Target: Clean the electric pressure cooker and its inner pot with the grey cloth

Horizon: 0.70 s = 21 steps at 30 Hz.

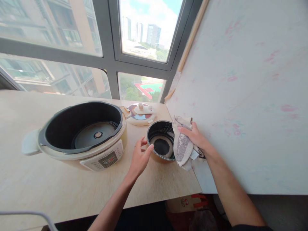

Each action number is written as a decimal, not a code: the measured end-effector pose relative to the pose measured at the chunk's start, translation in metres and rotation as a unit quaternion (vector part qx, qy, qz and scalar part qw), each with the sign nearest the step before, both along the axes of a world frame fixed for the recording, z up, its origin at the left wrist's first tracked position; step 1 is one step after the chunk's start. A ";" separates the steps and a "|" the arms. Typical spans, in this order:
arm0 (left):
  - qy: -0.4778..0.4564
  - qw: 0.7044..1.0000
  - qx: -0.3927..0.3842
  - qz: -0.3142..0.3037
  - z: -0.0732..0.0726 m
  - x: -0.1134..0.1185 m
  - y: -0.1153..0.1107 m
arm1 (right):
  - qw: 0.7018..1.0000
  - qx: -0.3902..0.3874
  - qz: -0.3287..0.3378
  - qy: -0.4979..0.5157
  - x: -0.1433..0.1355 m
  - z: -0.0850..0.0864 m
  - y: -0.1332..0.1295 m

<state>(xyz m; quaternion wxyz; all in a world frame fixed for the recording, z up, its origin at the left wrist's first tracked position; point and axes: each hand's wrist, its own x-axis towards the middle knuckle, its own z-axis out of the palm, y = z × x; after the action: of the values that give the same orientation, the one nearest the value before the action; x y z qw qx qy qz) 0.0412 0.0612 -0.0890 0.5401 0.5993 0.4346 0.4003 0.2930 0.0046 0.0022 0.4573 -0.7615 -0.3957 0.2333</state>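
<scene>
A black-lined inner pot (161, 146) stands upright on the ledge in front of me. My left hand (141, 155) is at its left rim, fingers curved and apart, the thumb tip overlapping the rim; whether it touches cannot be told. A grey and white cloth (184, 144) is bunched in my right hand (193, 134), which grips it at the pot's right side. The cloth hangs over the right rim and hides that part. To the left sits the pressure cooker body (106, 157), lidless, its dark inside and round heating plate showing.
The cooker lid (141, 115) lies behind the inner pot, close to the window. A flower-patterned wall (245, 96) bounds the right side. A pale cable (29, 212) crosses the lower left, and a bag (185, 202) is below the ledge's front edge.
</scene>
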 end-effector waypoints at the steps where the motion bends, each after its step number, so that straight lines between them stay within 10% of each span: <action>1: 0.002 1.000 -0.015 0.004 -0.005 0.010 0.007 | 0.999 -0.030 0.012 -0.011 0.005 -0.006 0.008; 11: -0.033 0.999 0.002 -0.017 -0.025 0.052 0.050 | 0.912 -0.284 0.222 -0.194 0.012 -0.048 0.085; 21: -0.113 0.993 -0.040 0.000 -0.036 0.056 0.045 | 0.857 -0.375 0.214 -0.280 -0.023 -0.078 0.116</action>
<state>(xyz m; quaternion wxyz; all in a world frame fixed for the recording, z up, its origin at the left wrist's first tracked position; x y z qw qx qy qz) 0.0967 0.1063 -0.1247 0.6095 0.5283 0.3858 0.4479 0.2697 0.1204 -0.0755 -0.0544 -0.8053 -0.5424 0.2331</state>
